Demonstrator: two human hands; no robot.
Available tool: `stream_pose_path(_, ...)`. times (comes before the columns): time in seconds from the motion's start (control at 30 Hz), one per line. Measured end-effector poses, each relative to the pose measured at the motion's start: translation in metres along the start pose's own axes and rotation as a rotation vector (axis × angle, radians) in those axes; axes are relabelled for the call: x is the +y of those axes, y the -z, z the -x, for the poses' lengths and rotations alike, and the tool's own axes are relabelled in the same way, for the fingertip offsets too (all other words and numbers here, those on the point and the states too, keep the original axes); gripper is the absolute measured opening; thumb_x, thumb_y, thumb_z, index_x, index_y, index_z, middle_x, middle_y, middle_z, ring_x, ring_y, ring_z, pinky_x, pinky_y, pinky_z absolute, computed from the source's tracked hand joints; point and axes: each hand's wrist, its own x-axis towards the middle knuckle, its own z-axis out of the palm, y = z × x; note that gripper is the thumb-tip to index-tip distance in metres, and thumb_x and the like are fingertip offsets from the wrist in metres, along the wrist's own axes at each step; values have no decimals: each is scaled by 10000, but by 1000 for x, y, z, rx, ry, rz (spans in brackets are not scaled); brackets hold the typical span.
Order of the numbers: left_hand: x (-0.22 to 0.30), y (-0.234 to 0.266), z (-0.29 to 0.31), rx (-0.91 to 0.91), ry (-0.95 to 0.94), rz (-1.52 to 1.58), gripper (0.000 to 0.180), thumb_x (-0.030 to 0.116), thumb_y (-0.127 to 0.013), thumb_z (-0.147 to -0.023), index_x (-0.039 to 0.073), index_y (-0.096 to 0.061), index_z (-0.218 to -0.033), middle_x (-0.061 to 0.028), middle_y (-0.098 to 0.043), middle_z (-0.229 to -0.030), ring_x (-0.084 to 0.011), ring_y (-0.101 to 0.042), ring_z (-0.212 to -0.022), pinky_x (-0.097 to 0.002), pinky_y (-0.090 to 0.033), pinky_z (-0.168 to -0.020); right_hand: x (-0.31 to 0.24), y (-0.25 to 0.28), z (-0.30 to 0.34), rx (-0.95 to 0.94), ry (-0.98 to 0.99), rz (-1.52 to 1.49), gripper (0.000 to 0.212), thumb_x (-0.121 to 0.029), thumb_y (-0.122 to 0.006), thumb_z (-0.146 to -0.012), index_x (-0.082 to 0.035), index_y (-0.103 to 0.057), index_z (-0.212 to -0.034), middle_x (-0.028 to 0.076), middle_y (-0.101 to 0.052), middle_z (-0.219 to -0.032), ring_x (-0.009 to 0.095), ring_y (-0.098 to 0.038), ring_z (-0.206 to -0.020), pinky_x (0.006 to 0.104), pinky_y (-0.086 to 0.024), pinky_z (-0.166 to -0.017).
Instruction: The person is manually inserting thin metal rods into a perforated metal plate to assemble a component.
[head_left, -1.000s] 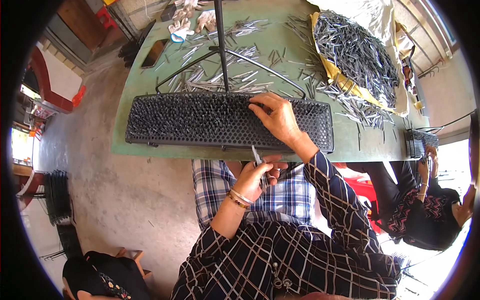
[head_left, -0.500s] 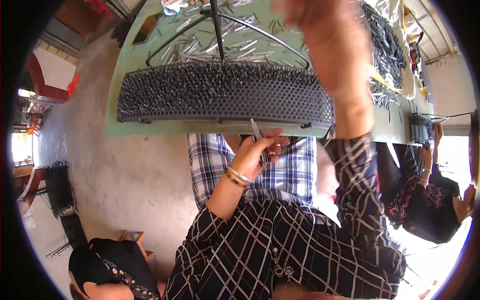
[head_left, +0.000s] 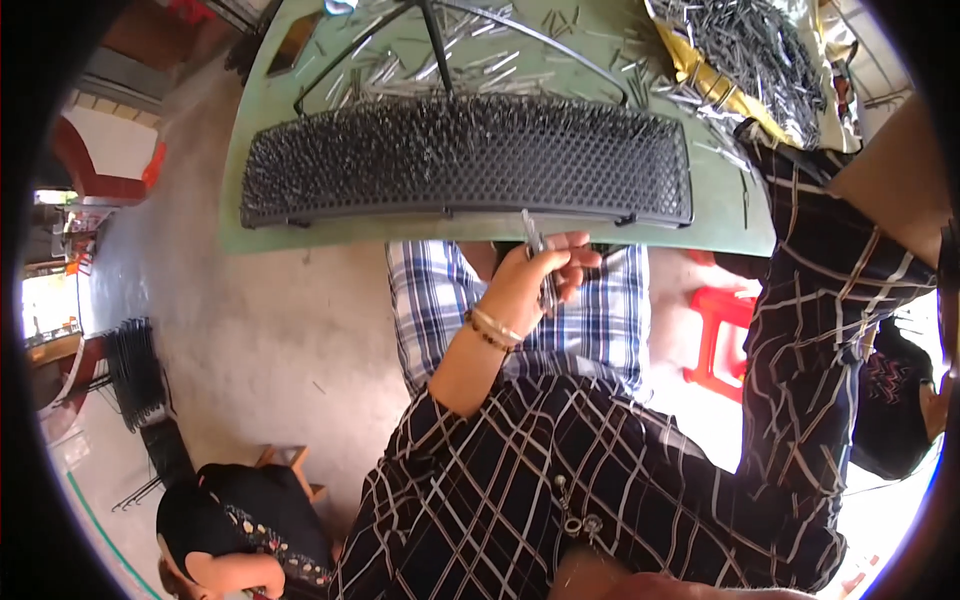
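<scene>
My left hand is closed around a small bunch of thin metal pins, held just below the front edge of the green table. A long black mesh rack packed with upright pins lies on the table right above that hand. My right arm in a checked sleeve is raised at the right edge. Its hand is outside the picture.
A heap of loose pins lies on a yellow sheet at the table's far right, and more are scattered behind the rack. A red stool stands by my knee. One person crouches at lower left, another sits at the right.
My right hand left the rack's top, rose past the camera and went out of view. The view tilted down toward my lap. My left hand kept its pins.
</scene>
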Motion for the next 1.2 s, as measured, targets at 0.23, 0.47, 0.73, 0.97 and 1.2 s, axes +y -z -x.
stream_pose_path(0.23,13,-7,9,-61,-94,-33,329,107,-449,-905,-25,-513,-1199,-145,-623,-1035,-114,-566,-759,-256,-479,-625,-13,8,-13,-160,145,199,306,-209,-352,-972,-31,-594,-1028,75,-643,-943,165,-580,-749,272,-477,-685)
stream_pose_path(0.47,28,-9,17,-161,-207,-80,310,137,-427,-932,-25,-517,-1180,-159,-630,-1020,-136,-598,-793,-265,-492,-619,42,-58,100,-326,-723,101,310,-280,-646,-865,15,-676,-955,49,-639,-730,74,-548,-630,222,-453,-525)
stream_pose_path(0.73,20,-14,16,-113,-72,-119,305,179,-448,-952,-25,-524,-1166,-130,-623,-931,-88,-525,-676,-219,-425,-529,59,-60,120,-173,-904,-212,222,-211,-635,-879,6,-675,-906,19,-629,-766,58,-542,-654,196,-443,-573)
stream_pose_path(0.97,19,-3,-5,-31,-89,67,299,189,-476,-942,-41,-537,-1124,-90,-599,-857,-72,-445,-595,-204,-356,-477,76,-68,88,263,-512,122,203,-167,-644,-870,18,-663,-951,23,-653,-778,64,-540,-640,206,-451,-601)
stream_pose_path(1.2,17,11,-3,80,-36,172,248,132,-447,-915,-34,-515,-1087,-141,-614,-878,-158,-559,-641,-289,-463,-548,104,-71,87,212,-318,499,171,-133,-656,-847,1,-669,-953,74,-648,-707,75,-560,-640,234,-452,-587)
